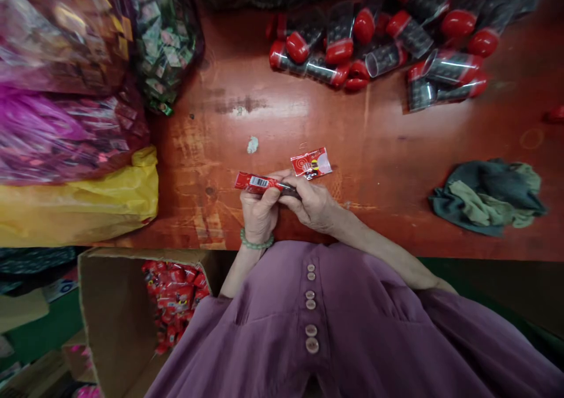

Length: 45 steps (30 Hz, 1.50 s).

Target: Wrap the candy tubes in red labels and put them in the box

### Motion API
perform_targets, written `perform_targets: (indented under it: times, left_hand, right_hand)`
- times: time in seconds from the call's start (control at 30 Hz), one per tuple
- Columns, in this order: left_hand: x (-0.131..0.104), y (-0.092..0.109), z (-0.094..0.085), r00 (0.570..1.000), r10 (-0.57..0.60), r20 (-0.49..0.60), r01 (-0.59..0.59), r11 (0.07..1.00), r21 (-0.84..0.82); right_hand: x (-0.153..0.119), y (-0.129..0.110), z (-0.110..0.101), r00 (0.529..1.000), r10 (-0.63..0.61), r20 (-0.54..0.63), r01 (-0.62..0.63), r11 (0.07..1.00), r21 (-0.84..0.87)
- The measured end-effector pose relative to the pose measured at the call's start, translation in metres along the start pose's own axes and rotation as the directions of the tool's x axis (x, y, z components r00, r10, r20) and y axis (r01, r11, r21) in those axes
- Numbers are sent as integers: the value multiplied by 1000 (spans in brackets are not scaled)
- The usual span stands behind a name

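Observation:
Near the table's front edge, my left hand [259,210], with a green bead bracelet at the wrist, is closed on a slim red packet [258,182] that shows a barcode. My right hand [312,203] pinches the packet's dark right end; its fingertips meet those of my left hand. The packet lies roughly level, pointing left. Just beyond my right hand, a flat red printed wrapper [311,163] rests on the table [229,127].
Clear tubes with red caps [339,51] lie piled at the back. Filled bags [66,133] and a yellow bag [83,204] crowd the left. A crumpled cloth [489,195] is at right. Below left stands a cardboard box [114,310] holding red packets [178,298].

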State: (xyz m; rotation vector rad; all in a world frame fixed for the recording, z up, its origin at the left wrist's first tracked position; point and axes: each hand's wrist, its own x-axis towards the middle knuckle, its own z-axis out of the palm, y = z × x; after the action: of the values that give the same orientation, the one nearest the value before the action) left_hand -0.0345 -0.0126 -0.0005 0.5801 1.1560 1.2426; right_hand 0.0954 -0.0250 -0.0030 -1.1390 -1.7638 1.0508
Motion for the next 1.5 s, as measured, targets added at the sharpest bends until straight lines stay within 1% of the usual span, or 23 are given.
perform_targets:
  times: [0.07,0.13,0.23,0.33,0.4,0.47,0.57,0.67,0.73,0.77,0.83,0.9,0.97,1.0,1.07,1.13,1.17,1.23,1.27,1.33,1.4,1.5]
  left_hand:
    - [0,0,2,1000,12,2,-12,1000,22]
    - [0,1,3,1000,14,18,-14,1000,22]
    - [2,4,0,999,-15,31,16,1000,-17]
    - [5,6,-5,999,-34,22,36,996,-77]
    - [6,6,-7,999,-43,33,46,994,-104]
    - [5,7,-5,999,-44,31,46,995,-88]
    - [0,6,1,1000,-30,10,30,999,-41]
    - [-3,7,5,1000,-10,27,10,1000,-12]
    - [-4,9,5,998,0,58,-1,1000,12]
    - [-3,10,4,997,0,82,-2,1000,20]
    - [-1,14,1,993,3,118,-5,1000,14]
    - [2,18,-3,994,6,113,-5,1000,-6]
    - [4,21,-6,996,-12,85,12,1000,-10]
    - [5,21,-6,997,-26,73,27,1000,-7]
    - [6,19,-6,997,-47,57,47,999,-7]
    - [8,14,-4,998,-36,49,36,999,-16]
    - [8,11,-3,999,-24,44,25,1000,-17]
    - [9,6,-1,999,-10,39,10,1000,-4]
    - [10,4,0,999,-9,37,8,1000,3]
    - [10,2,1,999,-14,39,14,1000,7]
    - [9,2,0,998,-22,62,22,1000,-2]
    - [6,0,-4,995,-49,90,48,999,10]
  right_hand:
    - [2,0,-1,1000,12,6,-12,999,37]
    - [5,-2,-4,997,78,23,-80,990,117]
    - [8,-5,-7,982,158,106,-179,957,230]
    - [6,-6,-9,969,181,169,-221,940,259]
    - [4,-5,-9,967,208,150,-241,936,256]
    - [2,-3,-7,964,240,115,-263,929,262]
    - [-1,0,-4,969,231,86,-245,940,236]
    - [-2,1,0,985,159,69,-168,971,171]
    - [-1,-1,1,985,151,82,-165,963,214]
    - [0,-2,1,981,167,100,-188,945,269]
    - [3,-2,1,963,215,163,-264,879,398]
    - [6,-1,1,941,250,229,-334,798,502]
    - [8,1,0,929,262,260,-366,752,548]
    - [8,2,1,931,264,253,-362,758,542]
    - [7,5,2,950,249,189,-310,834,457]
    - [5,6,3,976,199,91,-217,931,293]
    - [4,6,3,986,163,42,-169,963,211]
    - [2,7,3,994,108,-26,-105,990,99]
    - [2,7,3,995,94,-42,-91,993,77]
    - [1,8,2,995,86,-46,-81,992,93]
    - [3,10,-1,994,108,-7,-105,979,176]
    - [6,11,-6,978,185,95,-207,910,359]
